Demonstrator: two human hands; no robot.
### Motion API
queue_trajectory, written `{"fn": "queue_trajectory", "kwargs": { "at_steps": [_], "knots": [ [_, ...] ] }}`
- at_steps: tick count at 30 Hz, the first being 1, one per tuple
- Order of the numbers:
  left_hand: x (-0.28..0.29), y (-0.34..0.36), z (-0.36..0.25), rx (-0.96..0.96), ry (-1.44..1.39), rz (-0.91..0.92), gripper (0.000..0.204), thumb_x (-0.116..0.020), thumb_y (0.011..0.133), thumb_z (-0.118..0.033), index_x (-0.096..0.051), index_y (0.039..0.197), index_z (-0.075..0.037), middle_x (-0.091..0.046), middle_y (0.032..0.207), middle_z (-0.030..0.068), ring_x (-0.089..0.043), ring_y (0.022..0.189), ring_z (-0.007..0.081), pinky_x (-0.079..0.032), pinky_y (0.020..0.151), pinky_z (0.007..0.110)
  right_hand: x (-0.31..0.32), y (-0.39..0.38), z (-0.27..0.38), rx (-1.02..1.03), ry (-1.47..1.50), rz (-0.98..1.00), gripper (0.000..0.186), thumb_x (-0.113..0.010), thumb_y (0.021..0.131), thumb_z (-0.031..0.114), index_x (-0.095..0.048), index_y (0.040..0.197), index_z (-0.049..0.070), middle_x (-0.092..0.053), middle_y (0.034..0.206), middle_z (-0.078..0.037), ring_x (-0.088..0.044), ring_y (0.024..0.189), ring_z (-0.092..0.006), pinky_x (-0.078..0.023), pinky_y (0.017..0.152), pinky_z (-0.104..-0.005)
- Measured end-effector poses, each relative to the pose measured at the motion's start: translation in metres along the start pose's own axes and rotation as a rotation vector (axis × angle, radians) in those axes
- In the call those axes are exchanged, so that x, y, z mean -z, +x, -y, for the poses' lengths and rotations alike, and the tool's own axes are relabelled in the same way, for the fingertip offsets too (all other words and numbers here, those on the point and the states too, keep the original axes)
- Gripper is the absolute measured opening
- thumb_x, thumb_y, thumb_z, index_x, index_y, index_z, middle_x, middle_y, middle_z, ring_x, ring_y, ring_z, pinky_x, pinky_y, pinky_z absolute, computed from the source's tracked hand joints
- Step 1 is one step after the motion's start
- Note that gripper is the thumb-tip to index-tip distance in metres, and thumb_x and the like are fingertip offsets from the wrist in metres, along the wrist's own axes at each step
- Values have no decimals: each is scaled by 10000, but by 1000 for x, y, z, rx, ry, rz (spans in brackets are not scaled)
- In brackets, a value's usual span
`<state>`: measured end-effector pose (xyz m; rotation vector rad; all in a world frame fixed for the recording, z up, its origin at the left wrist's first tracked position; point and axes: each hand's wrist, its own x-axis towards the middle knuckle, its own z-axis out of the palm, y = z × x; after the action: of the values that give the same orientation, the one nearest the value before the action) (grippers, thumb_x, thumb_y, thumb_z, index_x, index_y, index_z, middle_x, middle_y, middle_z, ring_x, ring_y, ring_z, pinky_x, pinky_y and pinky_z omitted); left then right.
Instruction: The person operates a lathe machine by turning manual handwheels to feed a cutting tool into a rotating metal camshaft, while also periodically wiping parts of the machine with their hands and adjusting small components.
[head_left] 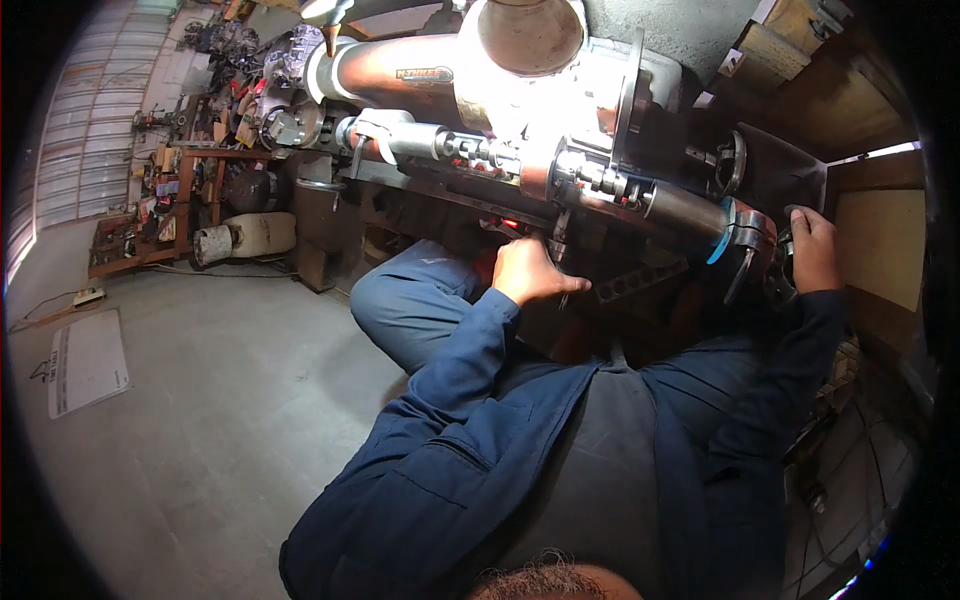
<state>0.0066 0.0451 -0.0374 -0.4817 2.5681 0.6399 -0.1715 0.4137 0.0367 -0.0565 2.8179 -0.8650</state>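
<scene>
Head view, machine (538,172), canister (264,233) beside cluttered rack (186,192)

We find a ribbed wall (95,125) at the far left and, near it, a brown shelf frame (186,190) crowded with small items, with a pale rounded container (265,235) lying just beside it. On the grey floor (250,380) we record a white sign (92,362) bearing dark print, and near that a small power strip (89,297) with its cord. To the right we note a pale wooden panel (880,245) standing upright and, below it, loose dark cables (872,445).
</scene>
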Motion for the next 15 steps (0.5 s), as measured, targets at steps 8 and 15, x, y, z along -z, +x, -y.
{"fn": "queue_trajectory", "kwargs": {
  "at_steps": [8,15],
  "knots": [
    [4,0,-4,36,-26,74,885,-859,512,-585,-628,1094,40,-697,1003,230,-683,962,349,-526,896,398,-2,1,-5,2,19,-11,369,-528,963,270,-660,1107,-42,-670,1086,-244,-636,1037,-377,-477,897,-401],
    [1,-1,-1,7,-25,19,891,-860,512,-589,-626,1103,36,-695,1016,230,-677,977,357,-520,904,401,0,-1,-1,7,9,-11,372,-530,962,269,-659,1105,-49,-671,1086,-244,-634,1041,-383,-476,901,-401]
  ]
}}
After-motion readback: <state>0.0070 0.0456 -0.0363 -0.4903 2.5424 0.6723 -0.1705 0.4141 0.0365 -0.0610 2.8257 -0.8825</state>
